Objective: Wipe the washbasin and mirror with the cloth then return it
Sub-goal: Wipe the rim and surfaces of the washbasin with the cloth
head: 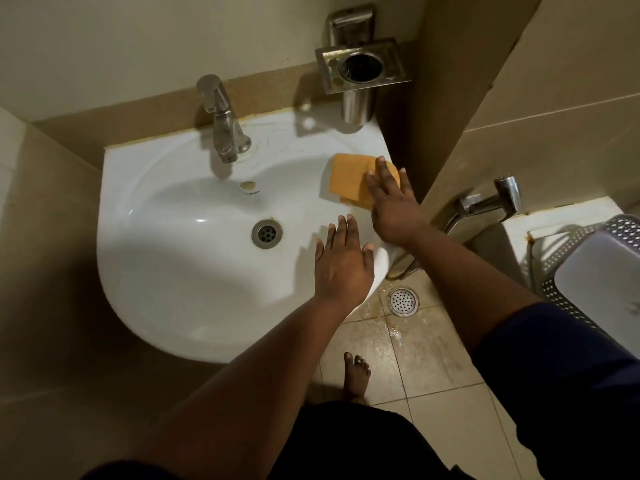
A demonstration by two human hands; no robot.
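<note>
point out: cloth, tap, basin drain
cloth [349,180]: head view, on its bare orange middle.
tap [227,128]: head view, on its metal body.
basin drain [266,233]: head view, on its centre grate.

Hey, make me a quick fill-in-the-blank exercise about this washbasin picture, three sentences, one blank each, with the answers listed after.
1. The right hand presses its straight fingers on the ____ cloth.
2. The cloth lies on the washbasin rim, to the ____ of the tap in this view.
3. The left hand rests flat, fingers spread, and holds ____.

Missing words: orange; right; nothing
</note>
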